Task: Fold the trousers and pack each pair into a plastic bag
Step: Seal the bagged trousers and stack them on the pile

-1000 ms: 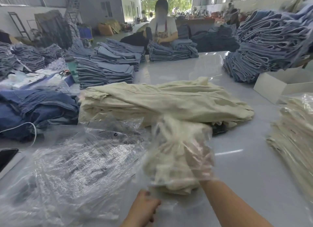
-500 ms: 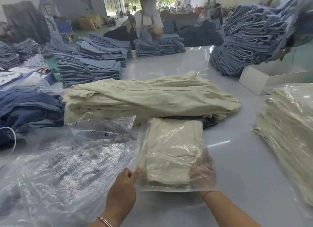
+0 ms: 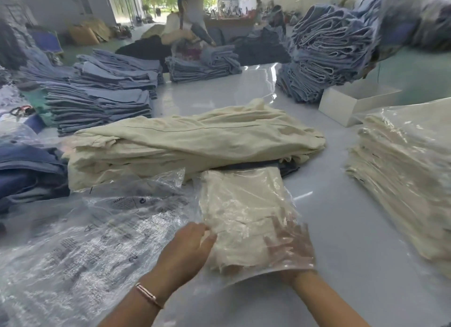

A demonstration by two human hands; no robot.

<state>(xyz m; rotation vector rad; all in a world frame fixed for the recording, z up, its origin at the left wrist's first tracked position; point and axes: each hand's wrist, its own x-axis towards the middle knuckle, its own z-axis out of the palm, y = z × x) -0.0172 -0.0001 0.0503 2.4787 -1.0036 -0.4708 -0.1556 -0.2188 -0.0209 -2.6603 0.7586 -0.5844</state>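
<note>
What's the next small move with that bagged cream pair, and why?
Probably draw the right hand out of the plastic bag: the folded trousers already lie fully inside, flat on the table, and the left hand steadies the bag's edge. Then close the mouth.

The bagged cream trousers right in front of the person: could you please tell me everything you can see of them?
The bagged trousers are cream cloth, folded into a flat oblong inside a clear, glossy plastic bag. They lie on the grey table, the far end against the loose cream pile. The bag's mouth faces the person. The right hand is inside it, on the cloth; the left hand rests at the left edge, beside the empty bags.
</note>
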